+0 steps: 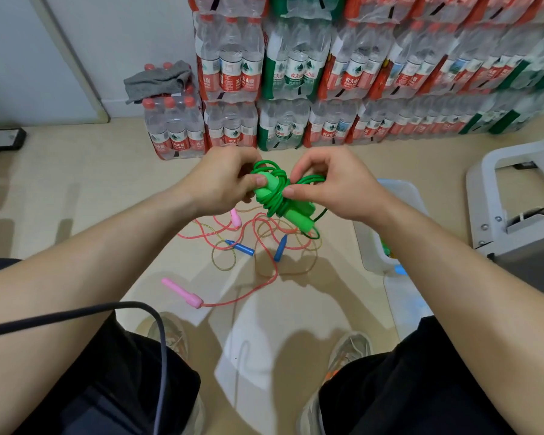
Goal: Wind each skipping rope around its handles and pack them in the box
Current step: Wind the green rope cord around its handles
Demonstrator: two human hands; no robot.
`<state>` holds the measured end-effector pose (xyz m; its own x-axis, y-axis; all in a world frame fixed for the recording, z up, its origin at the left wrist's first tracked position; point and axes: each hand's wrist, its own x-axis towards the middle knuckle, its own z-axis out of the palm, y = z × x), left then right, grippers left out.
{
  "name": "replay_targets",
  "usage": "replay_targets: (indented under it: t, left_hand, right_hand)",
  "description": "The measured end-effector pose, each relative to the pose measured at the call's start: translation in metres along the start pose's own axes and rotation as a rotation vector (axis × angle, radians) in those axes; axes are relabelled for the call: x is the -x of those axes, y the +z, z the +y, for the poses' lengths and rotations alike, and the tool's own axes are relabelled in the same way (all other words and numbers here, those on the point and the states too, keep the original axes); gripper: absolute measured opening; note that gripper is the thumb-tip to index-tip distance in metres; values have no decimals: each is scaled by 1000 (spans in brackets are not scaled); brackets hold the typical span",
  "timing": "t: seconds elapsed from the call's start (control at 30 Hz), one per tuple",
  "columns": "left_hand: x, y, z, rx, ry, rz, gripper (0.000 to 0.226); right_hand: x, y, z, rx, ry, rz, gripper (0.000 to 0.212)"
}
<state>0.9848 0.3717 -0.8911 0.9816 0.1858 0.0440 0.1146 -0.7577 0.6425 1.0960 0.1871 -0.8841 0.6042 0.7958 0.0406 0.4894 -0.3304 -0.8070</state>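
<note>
Winding: left hand (223, 180) gripped green rope (277, 196) by handles (299, 219) | right hand (330, 186) pinched coils; bundle mid-air above floor (76, 183), box (402, 188) beside | judged: last wraps needed tension, tail tucked under loop.

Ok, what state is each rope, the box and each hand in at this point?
green rope: mostly wound round its handles, held in both hands.
pink-handled rope: unwound, sprawled on the floor.
blue-handled rope: unwound, on the floor, crossing the pink one.
box: on the floor, open, partly hidden behind the right arm.
left hand: grips the green handles.
right hand: pinches the green cord.
</note>
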Motion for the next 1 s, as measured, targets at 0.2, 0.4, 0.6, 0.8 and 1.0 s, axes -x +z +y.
replay_targets:
  t: [0.2, 0.4, 0.6, 0.8, 1.0]
  left_hand:
    - [6, -8, 5, 561, -92, -168, 18]
    - [9, -5, 0, 933, -216, -192, 29]
    - [11, 11, -2, 1122, -352, 48, 18]
    - [4, 16, -8, 862, -441, 338, 20]
    - [0, 17, -14, 127, -273, 382, 9]
  right_hand:
    - [0, -15, 14, -493, 94, -88, 19]
    - [6, 4, 9, -911, 331, -142, 21]
    - [9, 34, 8, -782, 480, -71, 27]
    - [17, 52, 1, -494, 473, -115, 35]
    - [15, 45, -7, 214, 239, -208, 43]
